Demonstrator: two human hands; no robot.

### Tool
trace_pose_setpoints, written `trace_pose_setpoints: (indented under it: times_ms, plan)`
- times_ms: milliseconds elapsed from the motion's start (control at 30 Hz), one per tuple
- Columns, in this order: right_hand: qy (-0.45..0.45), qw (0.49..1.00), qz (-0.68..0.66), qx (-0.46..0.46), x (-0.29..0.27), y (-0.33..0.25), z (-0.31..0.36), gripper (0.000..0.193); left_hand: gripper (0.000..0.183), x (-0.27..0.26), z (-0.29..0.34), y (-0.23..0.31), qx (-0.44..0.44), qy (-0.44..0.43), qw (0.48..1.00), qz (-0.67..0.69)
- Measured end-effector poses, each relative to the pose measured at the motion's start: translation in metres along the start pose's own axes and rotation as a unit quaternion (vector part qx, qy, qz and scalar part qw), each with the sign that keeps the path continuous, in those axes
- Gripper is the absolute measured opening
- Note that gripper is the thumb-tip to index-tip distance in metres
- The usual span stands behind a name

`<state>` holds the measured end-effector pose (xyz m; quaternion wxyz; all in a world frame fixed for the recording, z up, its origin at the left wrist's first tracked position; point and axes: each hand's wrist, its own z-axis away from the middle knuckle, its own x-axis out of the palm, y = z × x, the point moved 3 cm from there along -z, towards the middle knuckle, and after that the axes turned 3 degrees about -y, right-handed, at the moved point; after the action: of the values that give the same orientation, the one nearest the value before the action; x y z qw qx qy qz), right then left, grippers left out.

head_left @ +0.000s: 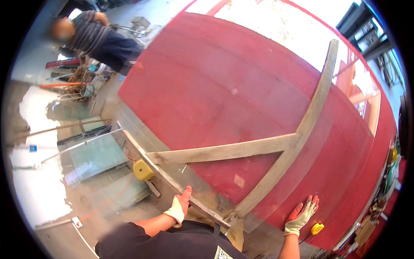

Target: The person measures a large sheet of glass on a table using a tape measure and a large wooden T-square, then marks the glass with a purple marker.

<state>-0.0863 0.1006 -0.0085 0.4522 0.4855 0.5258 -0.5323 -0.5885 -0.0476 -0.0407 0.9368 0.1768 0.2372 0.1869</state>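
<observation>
A large wooden square (308,120) lies across a red-topped table (194,73), with a slanting brace (224,150) and an edge bar (161,173) on the near left. A clear glass sheet (207,186) seems to lie beneath it, jutting past the table's left edge. My left hand (178,208), in a cream and orange glove, is closed at the edge bar, fingertips over its top. Gloved likewise, my right hand (301,217) rests flat with fingers spread at the near right. Just right of it sits a small yellow tape measure (317,228).
Glass panes (97,157) lean low on the left, near a yellow box-shaped thing (142,170) with an orange cord. Another person (97,41) bends at the upper left beside piled scrap (82,82). Clutter (368,226) lines the right side.
</observation>
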Motion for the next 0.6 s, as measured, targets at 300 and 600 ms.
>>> trace_pose_setpoints:
  times_ms: [300, 600]
  plan:
    - [0.055, 0.998, 0.015, -0.019, 0.012, 0.016, 0.015, 0.051, 0.076, 0.002, 0.022, 0.021, 0.046, -0.049, 0.997, -0.024]
    - [0.058, 0.998, 0.005, -0.033, 0.045, 0.004, 0.008, 0.051, 0.076, 0.008, -0.004, -0.010, 0.036, -0.146, 0.987, 0.051]
